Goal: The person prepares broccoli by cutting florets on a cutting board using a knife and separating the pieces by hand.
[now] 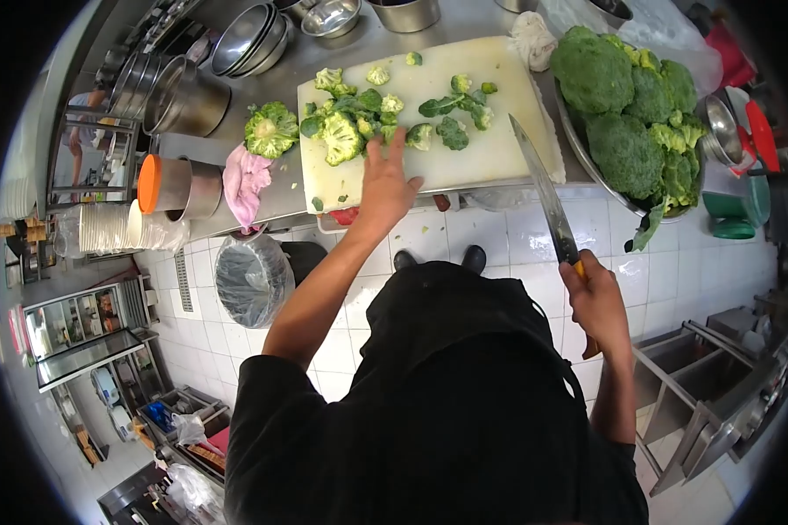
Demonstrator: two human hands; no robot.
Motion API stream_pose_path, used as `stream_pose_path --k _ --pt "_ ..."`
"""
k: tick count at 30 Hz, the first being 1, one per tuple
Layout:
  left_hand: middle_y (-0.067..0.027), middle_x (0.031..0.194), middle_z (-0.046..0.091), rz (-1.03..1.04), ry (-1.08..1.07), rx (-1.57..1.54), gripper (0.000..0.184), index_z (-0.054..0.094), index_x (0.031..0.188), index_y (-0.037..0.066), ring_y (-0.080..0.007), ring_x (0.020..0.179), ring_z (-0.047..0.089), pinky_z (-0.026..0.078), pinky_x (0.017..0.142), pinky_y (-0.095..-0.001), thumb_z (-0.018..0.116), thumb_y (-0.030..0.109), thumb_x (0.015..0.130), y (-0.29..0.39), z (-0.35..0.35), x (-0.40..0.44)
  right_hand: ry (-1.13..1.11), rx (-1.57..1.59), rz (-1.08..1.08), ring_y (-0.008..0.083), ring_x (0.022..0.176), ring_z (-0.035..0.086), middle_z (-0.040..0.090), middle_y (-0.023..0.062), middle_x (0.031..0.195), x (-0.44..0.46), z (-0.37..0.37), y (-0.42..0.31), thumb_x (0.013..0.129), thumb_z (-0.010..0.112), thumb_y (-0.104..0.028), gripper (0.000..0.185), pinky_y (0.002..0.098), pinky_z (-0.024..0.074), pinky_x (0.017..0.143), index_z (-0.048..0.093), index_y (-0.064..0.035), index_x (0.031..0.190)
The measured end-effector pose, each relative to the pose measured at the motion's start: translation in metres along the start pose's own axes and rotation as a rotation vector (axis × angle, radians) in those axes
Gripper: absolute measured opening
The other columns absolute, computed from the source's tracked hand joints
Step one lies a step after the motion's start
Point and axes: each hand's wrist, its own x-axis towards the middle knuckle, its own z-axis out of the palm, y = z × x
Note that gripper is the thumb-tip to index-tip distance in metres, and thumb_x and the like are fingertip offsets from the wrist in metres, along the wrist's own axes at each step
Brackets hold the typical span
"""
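Note:
My right hand (599, 302) grips the handle of a large kitchen knife (547, 192), its blade pointing up and away with the tip over the right side of the white cutting board (486, 70). At the board's near edge my left hand (388, 188) reaches in with fingers apart, the fingertips beside or touching cut broccoli pieces (341, 136); exact contact is hard to make out. Leafy trimmings (453, 131) and small florets lie farther right on the board. A cut broccoli head (271, 129) rests on the counter just left of it.
A metal bowl (578, 144) heaped with broccoli heads (626, 153) stands right of the board. Left are a pink cloth (247, 185), steel pots (184, 96) and stacked bowls (249, 42). A lined bin (252, 284) sits on the floor below. A white cloth (532, 39) lies behind.

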Motion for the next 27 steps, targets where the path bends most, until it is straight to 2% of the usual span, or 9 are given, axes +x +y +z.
stream_pose_path --k 3,6,11,13,16,18,21,24,27 --pt "-0.0239 0.125 0.042 -0.039 0.000 -0.149 0.078 0.046 0.141 0.012 -0.0409 0.108 0.054 0.048 0.094 -0.0432 0.080 0.009 0.071 0.020 0.019 0.023 -0.011 0.090 0.061 0.0259 0.046 0.056 0.057 0.0147 0.059 0.004 0.005 -0.006 0.097 0.057 -0.022 0.025 0.0398 0.0439 0.049 0.053 0.0023 0.092" --pt "-0.0231 0.119 0.043 0.017 0.114 -0.201 0.069 0.052 0.135 0.010 -0.0416 0.102 0.057 0.050 0.089 -0.0441 0.077 0.005 0.071 0.041 0.047 0.045 0.000 0.143 0.073 0.0181 0.044 0.054 0.055 0.0103 0.056 0.012 0.012 -0.005 0.098 0.057 -0.022 0.024 0.0356 0.0430 0.045 0.053 0.0014 0.092" --pt "-0.0259 0.129 0.039 0.019 0.108 -0.300 0.069 0.051 0.135 0.008 -0.0440 0.104 0.057 0.051 0.092 -0.0443 0.077 0.009 0.071 0.075 0.068 0.076 0.043 0.133 0.092 0.0168 0.043 0.048 0.053 0.0098 0.060 0.023 0.016 -0.004 0.099 0.056 -0.024 0.024 0.0361 0.0412 0.045 0.051 -0.0011 0.092" --pt "-0.0265 0.132 0.041 0.000 0.043 -0.285 0.064 0.055 0.132 0.009 -0.0430 0.109 0.057 0.050 0.094 -0.0433 0.077 0.014 0.072 0.085 0.049 0.076 0.080 0.068 0.023 0.0180 0.044 0.047 0.052 0.0107 0.060 0.025 0.016 0.004 0.099 0.056 -0.024 0.025 0.0367 0.0403 0.046 0.051 -0.0009 0.092" --pt "-0.0216 0.126 0.050 0.084 0.185 -0.075 0.056 0.061 0.127 0.011 -0.0391 0.108 0.058 0.051 0.093 -0.0426 0.076 0.014 0.073 0.060 0.022 0.078 0.077 0.071 0.004 0.0231 0.046 0.046 0.050 0.0127 0.058 0.019 0.011 -0.003 0.099 0.056 -0.024 0.025 0.0386 0.0391 0.050 0.051 -0.0002 0.093" --pt "-0.0159 0.113 0.062 0.097 0.259 0.021 0.045 0.069 0.115 0.012 -0.0348 0.106 0.058 0.050 0.093 -0.0428 0.077 0.017 0.071 0.021 -0.013 0.092 0.034 0.106 0.037 0.0245 0.047 0.047 0.050 0.0132 0.056 0.009 0.006 -0.018 0.098 0.058 -0.024 0.025 0.0389 0.0392 0.050 0.052 0.0000 0.093" --pt "-0.0187 0.110 0.064 0.032 0.338 0.065 0.042 0.071 0.112 0.012 -0.0370 0.104 0.059 0.049 0.092 -0.0422 0.076 0.022 0.072 -0.043 -0.063 0.104 -0.054 0.087 -0.116 0.0266 0.048 0.051 0.052 0.0148 0.056 0.012 0.016 -0.012 0.097 0.059 -0.023 0.024 0.0406 0.0398 0.051 0.053 0.0001 0.095" --pt "-0.0217 0.121 0.061 -0.126 -0.003 -0.033 0.056 0.066 0.125 0.016 -0.0370 0.118 0.055 0.044 0.102 -0.0403 0.076 0.017 0.069 -0.082 -0.092 0.092 -0.137 0.061 -0.144 0.0395 0.058 0.059 0.059 0.0209 0.063 0.017 0.027 -0.024 0.095 0.061 -0.021 0.022 0.0436 0.0435 0.055 0.054 0.0002 0.095" --pt "-0.0208 0.131 0.056 0.171 -0.089 0.091 0.067 0.060 0.132 0.017 -0.0358 0.124 0.051 0.040 0.107 -0.0389 0.076 0.013 0.067 -0.106 -0.078 0.071 -0.152 -0.050 -0.267 0.0445 0.066 0.060 0.060 0.0235 0.066 0.028 0.042 -0.028 0.095 0.060 -0.024 0.025 0.0469 0.0450 0.060 0.054 0.0001 0.095"
